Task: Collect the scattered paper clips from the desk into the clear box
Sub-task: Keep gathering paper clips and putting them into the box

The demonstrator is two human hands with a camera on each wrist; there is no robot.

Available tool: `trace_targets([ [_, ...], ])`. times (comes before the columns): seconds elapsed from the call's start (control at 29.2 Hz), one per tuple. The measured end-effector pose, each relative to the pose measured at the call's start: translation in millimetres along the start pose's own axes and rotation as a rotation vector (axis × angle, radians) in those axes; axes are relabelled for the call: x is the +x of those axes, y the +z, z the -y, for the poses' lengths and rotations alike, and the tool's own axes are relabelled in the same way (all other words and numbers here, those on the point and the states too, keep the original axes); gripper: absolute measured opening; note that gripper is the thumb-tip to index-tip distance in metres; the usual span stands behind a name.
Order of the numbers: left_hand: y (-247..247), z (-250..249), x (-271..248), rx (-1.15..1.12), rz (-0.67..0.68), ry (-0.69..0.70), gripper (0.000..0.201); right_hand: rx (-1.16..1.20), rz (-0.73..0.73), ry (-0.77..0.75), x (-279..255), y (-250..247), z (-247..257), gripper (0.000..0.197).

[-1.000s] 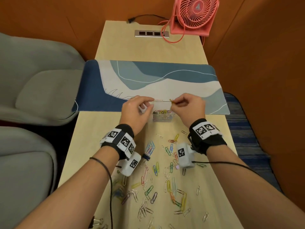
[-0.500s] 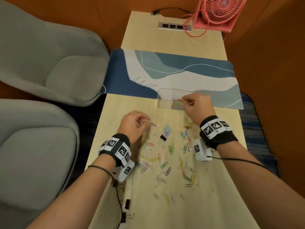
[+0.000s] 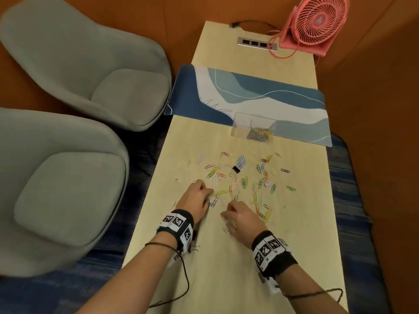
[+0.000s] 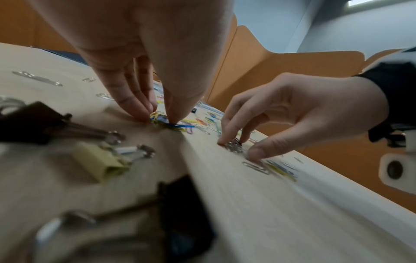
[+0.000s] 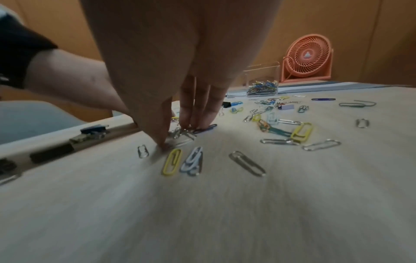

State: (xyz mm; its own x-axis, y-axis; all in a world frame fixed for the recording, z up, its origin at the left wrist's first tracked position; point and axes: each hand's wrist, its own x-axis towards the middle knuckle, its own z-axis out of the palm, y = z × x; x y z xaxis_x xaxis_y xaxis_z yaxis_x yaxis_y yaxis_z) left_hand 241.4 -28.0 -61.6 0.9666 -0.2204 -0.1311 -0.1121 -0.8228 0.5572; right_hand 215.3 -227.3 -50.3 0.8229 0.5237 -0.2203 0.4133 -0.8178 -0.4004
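Observation:
Several coloured and silver paper clips (image 3: 243, 177) lie scattered over the wooden desk (image 3: 226, 279). The clear box (image 3: 240, 126) stands at the desk mat's near edge with a heap of clips in its right end, also seen in the right wrist view as the clear box (image 5: 262, 74). My left hand (image 3: 209, 194) pinches a small bunch of yellow and blue clips (image 4: 162, 122) against the desk. Just to its right, my right hand (image 3: 226, 217) pinches a cluster of silver clips (image 5: 182, 133) between thumb and fingers.
A black binder clip (image 3: 235, 169) lies among the paper clips, and more binder clips (image 4: 101, 160) sit by my left wrist. A blue desk mat (image 3: 249, 91), a power strip (image 3: 256, 43) and a pink fan (image 3: 315, 26) lie beyond. Two grey chairs (image 3: 68, 177) stand left.
My right hand has left the clear box and come back to the near clips. My left hand has moved nearer too, and both now pinch clips on the desk.

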Motion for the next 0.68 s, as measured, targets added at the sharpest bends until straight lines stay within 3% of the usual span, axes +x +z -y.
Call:
trace_targets([
  [0.17,3,-15,-17,-0.099,0.039,0.0,0.021,0.064,-0.004,0.081,-24,-8,-5,0.02],
  [0.27,4,-18,-24,-0.12,-0.007,-0.033,0.028,0.159,-0.153,0.342,-45,-17,-21,0.022],
  [0.38,9,-24,-32,-0.034,0.084,-0.061,0.047,0.167,-0.113,0.556,-65,-16,-32,0.033],
  [0.51,23,-32,-39,0.002,0.166,0.005,0.066,0.237,-0.087,0.54,-71,-3,-20,0.046],
  [0.68,33,-39,-38,0.004,0.087,0.044,0.038,0.319,-0.06,0.498,-61,10,-6,0.055],
])
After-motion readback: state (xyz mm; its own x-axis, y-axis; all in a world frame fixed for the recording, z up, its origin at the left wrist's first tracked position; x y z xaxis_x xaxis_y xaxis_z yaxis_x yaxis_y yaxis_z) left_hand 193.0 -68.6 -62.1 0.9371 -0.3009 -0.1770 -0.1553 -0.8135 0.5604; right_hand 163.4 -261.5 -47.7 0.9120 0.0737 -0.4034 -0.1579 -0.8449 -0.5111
